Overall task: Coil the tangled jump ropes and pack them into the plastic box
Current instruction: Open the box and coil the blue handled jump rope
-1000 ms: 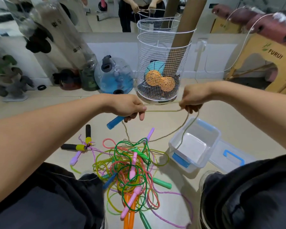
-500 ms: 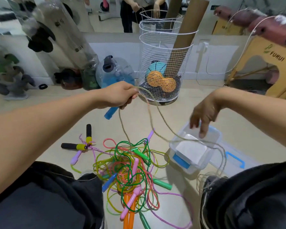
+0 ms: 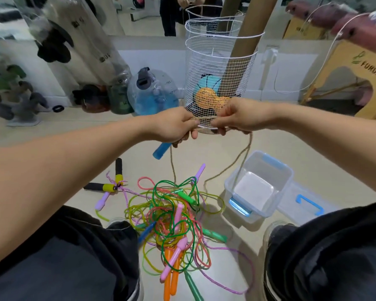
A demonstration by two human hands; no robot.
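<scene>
The floor carries everything, so I work above it and let it take the slack. The heap of tangled ropes lies between my knees, well below my hands; I want my rope to lift clear of it, not drag other loops up. The plastic box stands open just right of the heap, its lid flat beside it, so the finished coil has a short way to go.

My left hand grips the blue handle together with the tan rope, and my right hand pinches the same rope close beside it, a short stretch taut between them. From my right hand a long loop hangs toward the box; another strand drops from my left into the heap.

To do this well, I think each loop should match the last in length, laid into the left hand without twisting. The risk is a snag where the rope enters the heap; I would pull gently there.
</scene>
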